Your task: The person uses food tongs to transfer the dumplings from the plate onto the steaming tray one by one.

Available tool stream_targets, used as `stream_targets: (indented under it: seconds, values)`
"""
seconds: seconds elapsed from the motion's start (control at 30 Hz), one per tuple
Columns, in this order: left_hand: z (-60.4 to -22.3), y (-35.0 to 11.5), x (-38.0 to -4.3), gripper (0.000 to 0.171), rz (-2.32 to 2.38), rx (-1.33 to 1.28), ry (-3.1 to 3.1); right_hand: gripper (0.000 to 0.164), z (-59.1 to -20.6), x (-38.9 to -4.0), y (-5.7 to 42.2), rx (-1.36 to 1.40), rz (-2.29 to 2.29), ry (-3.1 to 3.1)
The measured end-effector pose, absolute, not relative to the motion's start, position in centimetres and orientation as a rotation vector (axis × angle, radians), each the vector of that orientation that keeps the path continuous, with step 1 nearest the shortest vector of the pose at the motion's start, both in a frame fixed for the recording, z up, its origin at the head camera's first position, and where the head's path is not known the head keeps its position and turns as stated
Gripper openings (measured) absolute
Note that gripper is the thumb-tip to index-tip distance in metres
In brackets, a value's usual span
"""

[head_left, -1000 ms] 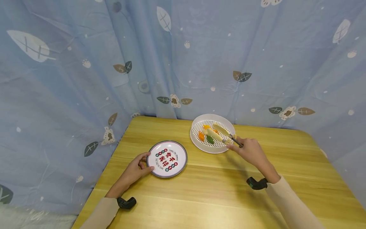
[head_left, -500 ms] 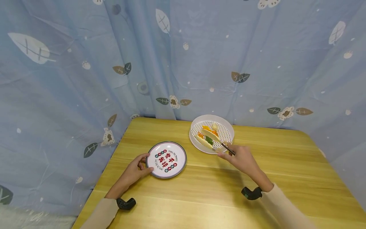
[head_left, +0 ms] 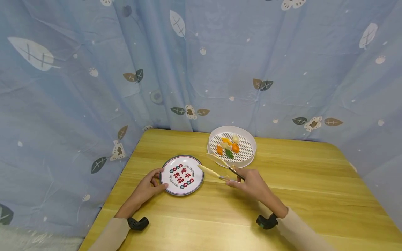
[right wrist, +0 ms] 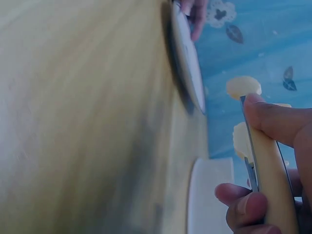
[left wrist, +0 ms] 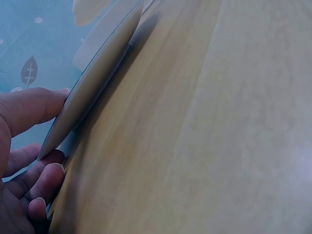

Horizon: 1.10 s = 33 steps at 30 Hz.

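Observation:
My left hand [head_left: 146, 186] pinches the left rim of a white plate [head_left: 195, 183] with red and blue lettering; the left wrist view shows the thumb on the rim and fingers under it. In my right hand [head_left: 251, 184] is a pair of tongs [head_left: 209, 171] with cream-coloured scalloped tips. Those tips are spread beside the plate's right rim, with nothing visible between them. Behind them, a round white perforated steamer tray [head_left: 248, 153] holds small dumpling-like pieces: a green piece [head_left: 229, 153], an orange piece [head_left: 235, 148], a white piece [head_left: 235, 138] and several others.
Everything stands on a wooden table [head_left: 282, 167]. A blue patterned curtain [head_left: 220, 69] hangs along its back and left side. A black wrist camera [head_left: 267, 221] sits on the right wrist, another wrist camera [head_left: 138, 223] on the left.
My right hand has brought the tongs left and nearer, out of the steamer tray to the plate's right side. The left hand and plate have stayed in place.

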<state>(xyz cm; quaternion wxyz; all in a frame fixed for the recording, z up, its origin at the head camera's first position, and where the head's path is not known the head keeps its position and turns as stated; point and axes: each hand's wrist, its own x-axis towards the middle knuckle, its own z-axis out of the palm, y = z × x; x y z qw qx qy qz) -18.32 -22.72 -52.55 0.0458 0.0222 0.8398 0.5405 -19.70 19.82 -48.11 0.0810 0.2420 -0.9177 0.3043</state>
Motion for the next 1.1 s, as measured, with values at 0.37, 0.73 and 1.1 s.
stream_targets:
  seconds: [0.37,0.73,1.1]
  values:
    - [-52.7,-22.7,-18.5,0.068,1.639,0.055,2.576,0.041,-50.1,-19.2,18.0,0.885,0.966,-2.725]
    - [-52.7,-22.7,-18.5,0.068,1.631,0.048,2.579,0.048,-50.4,-19.2,17.4,0.890,0.905,-2.804]
    - [-52.6,-22.6,-18.4,0.068,1.627,0.053,2.576,0.061,-50.4,-19.3,17.2,0.885,0.652,-2.839]
